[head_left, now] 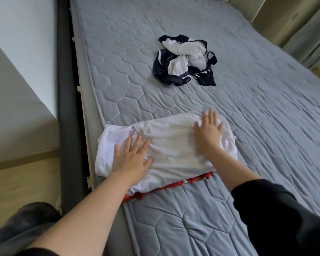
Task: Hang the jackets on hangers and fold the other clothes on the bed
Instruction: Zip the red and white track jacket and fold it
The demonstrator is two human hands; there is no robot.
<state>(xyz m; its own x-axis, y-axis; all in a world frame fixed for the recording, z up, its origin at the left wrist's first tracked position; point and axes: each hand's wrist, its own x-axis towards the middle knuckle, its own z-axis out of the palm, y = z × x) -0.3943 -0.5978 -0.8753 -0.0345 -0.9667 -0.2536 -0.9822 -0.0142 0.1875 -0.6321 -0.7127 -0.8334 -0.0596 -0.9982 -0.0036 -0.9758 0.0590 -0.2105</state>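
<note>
Step in hand: folding, judged about midway; your palms are flattening the white top [174, 150] on the near left part of the bed [257, 117]
Left hand [131, 159]: laid flat on the left half of the top, fingers [137, 143] straight and spread, clamped on nothing
Right hand [208, 131]: laid flat near the far right corner of the top, fingers [211, 115] straight and spread, clamped on nothing
White top: lies crosswise as a rough, wrinkled rectangle; a red edge [166, 187] shows under its near side, and you cannot tell whether it is trim or a second garment
Dark blue and white garment [183, 61]: crumpled heap farther up the bed, well apart from the top, untouched; jacket or not, you cannot tell
Next move, judged: lift one short end of the top and bring it over the other, edges kept square; the thin cloth looks likely to slide and crease, so smooth it before each fold
After that, judged: shake out the heap and sort it
Containers: none in view; no hanger, basket or drawer shows, so nothing here holds anything
</note>
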